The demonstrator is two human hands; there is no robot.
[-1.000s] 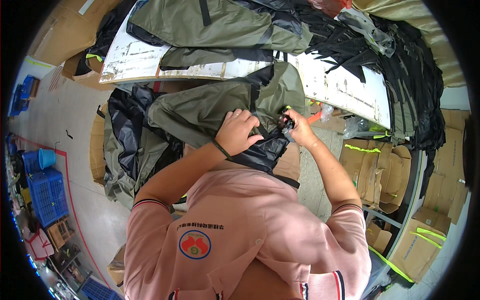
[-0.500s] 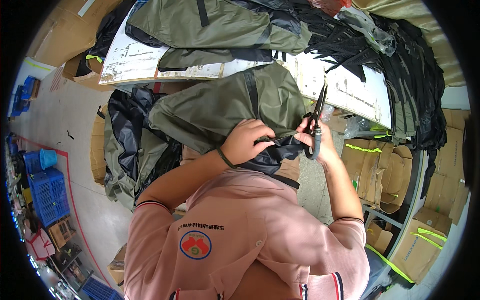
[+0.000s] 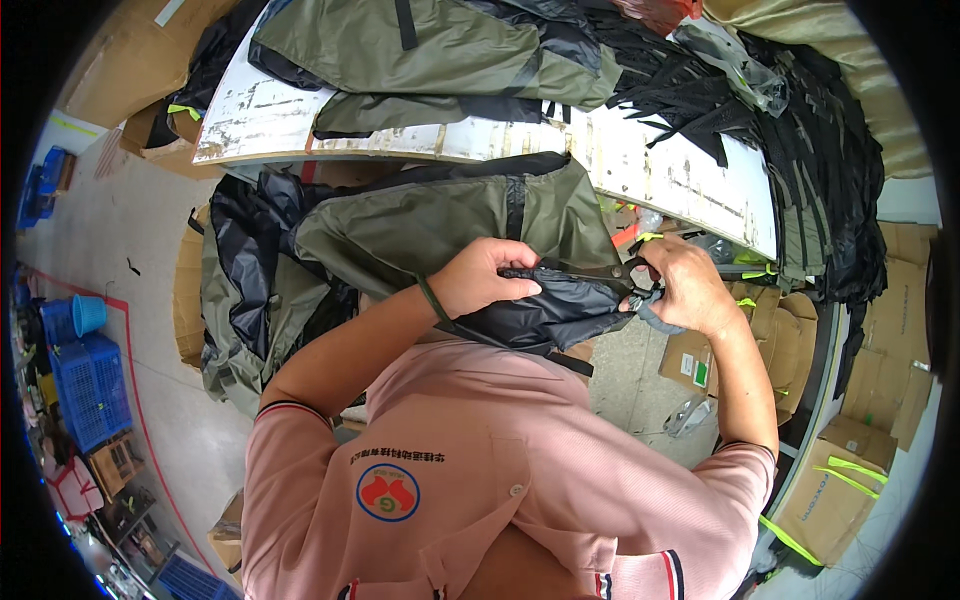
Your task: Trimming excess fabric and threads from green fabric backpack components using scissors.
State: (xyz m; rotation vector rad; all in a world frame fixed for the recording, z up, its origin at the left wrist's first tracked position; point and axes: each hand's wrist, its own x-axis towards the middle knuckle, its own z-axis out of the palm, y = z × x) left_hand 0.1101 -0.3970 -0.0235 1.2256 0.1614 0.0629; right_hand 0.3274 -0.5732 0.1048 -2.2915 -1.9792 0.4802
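An olive-green fabric piece with black lining (image 3: 420,220) lies across my lap and hangs below the table edge. My left hand (image 3: 480,283) pinches its edge between thumb and fingers, just where the black lining folds out. In my right hand (image 3: 685,285) is a pair of scissors (image 3: 612,271), its handles wrapped in grey. The blades point left along the fabric edge, toward my left fingertips. Whether they are fully closed cannot be made out. The black lining (image 3: 560,308) bunches under both hands.
A worn white table (image 3: 680,180) stands ahead, bearing more olive fabric pieces (image 3: 400,50) and a pile of black straps (image 3: 690,100). Cardboard boxes (image 3: 850,470) stand at the right. Blue crates (image 3: 90,390) are on the floor at left. More dark fabric (image 3: 250,270) hangs at my left.
My right hand has swung the scissors from pointing upward to lying along the fabric edge, their blades now pointing left. The right elbow has moved outward. My left hand still pinches the fabric.
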